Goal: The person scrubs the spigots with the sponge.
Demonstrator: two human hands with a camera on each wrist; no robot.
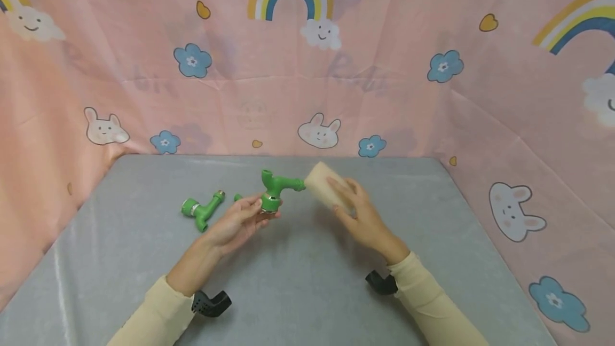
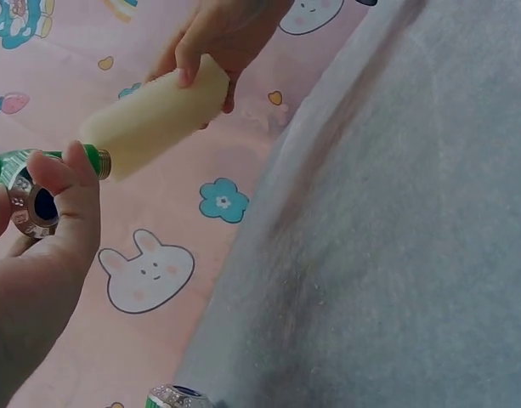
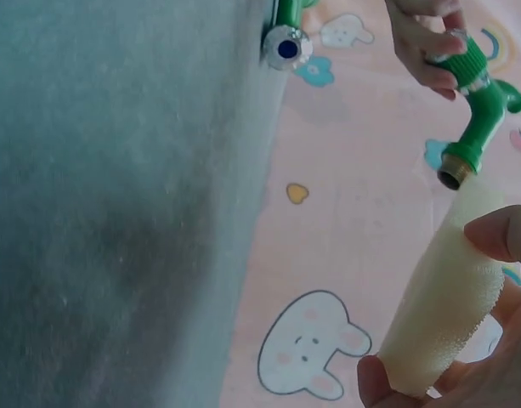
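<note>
Above the table, my left hand [image 1: 240,224] pinches a green tap [image 1: 275,186] by its round knob, the threaded end pointing right. In the left wrist view the tap's brassy thread [image 2: 104,164] shows close beside the sponge. My right hand [image 1: 360,215] grips a pale cream sponge [image 1: 326,183] between thumb and fingers. One end of the sponge [image 3: 443,297] is at the threaded inlet of the tap [image 3: 481,127]; whether they touch I cannot tell.
A second green tap [image 1: 204,211] lies on the grey table [image 1: 307,292] left of my left hand. Part of another green piece [image 1: 237,197] shows behind that hand. A pink patterned cloth [image 1: 230,100] hangs behind the table and along its sides.
</note>
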